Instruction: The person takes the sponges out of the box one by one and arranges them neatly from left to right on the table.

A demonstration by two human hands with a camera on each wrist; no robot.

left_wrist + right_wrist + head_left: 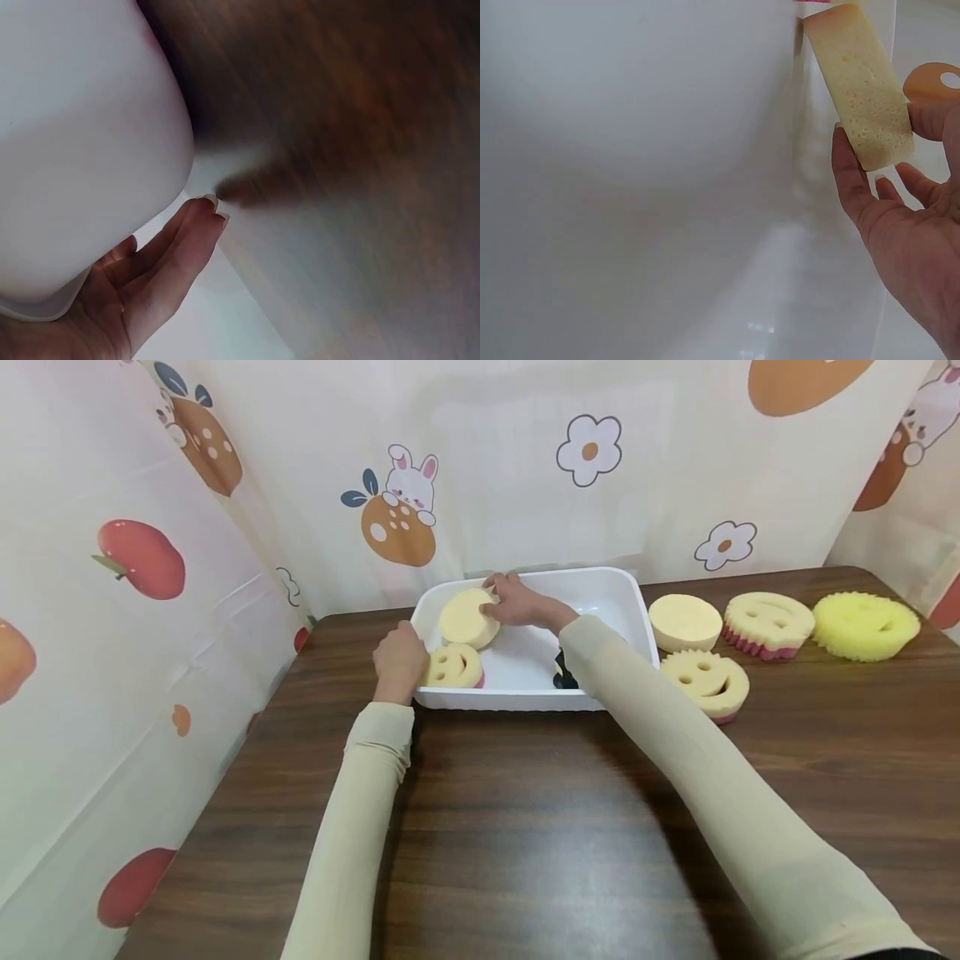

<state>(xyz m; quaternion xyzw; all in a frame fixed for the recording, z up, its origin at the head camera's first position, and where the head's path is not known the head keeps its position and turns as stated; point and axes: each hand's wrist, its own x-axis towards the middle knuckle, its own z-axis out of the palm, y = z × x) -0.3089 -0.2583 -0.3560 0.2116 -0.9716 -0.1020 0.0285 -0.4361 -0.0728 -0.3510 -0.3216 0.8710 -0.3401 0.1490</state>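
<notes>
A white tray (517, 700) stands against the back wall. My left hand (400, 658) grips its left rim; in the left wrist view the fingers (180, 255) lie along the tray's outer wall. Inside the tray, at the back left, my right hand (525, 603) pinches a plain round cream sponge (465, 618) by its edge. The right wrist view shows this sponge (862, 90) tilted, with fingertips on both of its faces. In front of it lies a smiley-face sponge (453, 667) with a pink underside, close to my left hand.
Right of the tray lie a plain round sponge (684, 620), a pink-based smiley sponge (768, 622), a yellow smiley sponge (866, 625) and another smiley sponge (705, 681). A small black item (562, 675) shows beside my right sleeve, its kind unclear. A patterned curtain (510, 510) hangs behind the table (525, 827).
</notes>
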